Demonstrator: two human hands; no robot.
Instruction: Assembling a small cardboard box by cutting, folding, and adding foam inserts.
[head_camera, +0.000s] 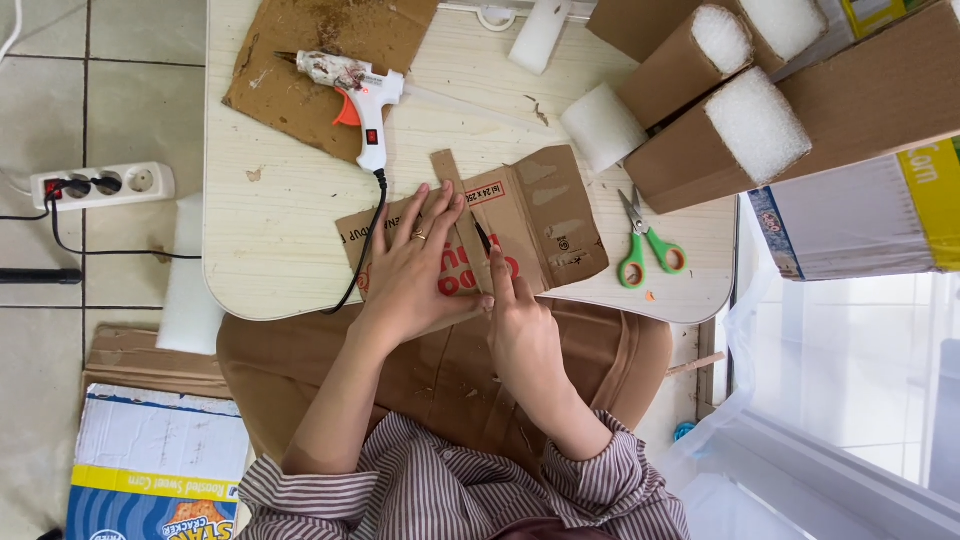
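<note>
While the left hand (415, 265) lies spread flat on the cardboard piece (500, 225) at the table's (270, 210) near edge | right hand (520, 330) pinches a thin dark blade (483, 236) against it | cardboard boxes (790, 120) hold white foam blocks (757, 122) | green scissors (645, 245) beside.

Pale wooden table (280, 230) bears cardboard sheet (540, 215), glue gun (362, 100) (corded) — green scissors (645, 248), foam block (600, 126).

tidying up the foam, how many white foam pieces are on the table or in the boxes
4 at least: one block at the table's top edge, one roll beside the boxes, two plugs filling box ends. A corner piece at the top and a floor slab may be more.
</note>
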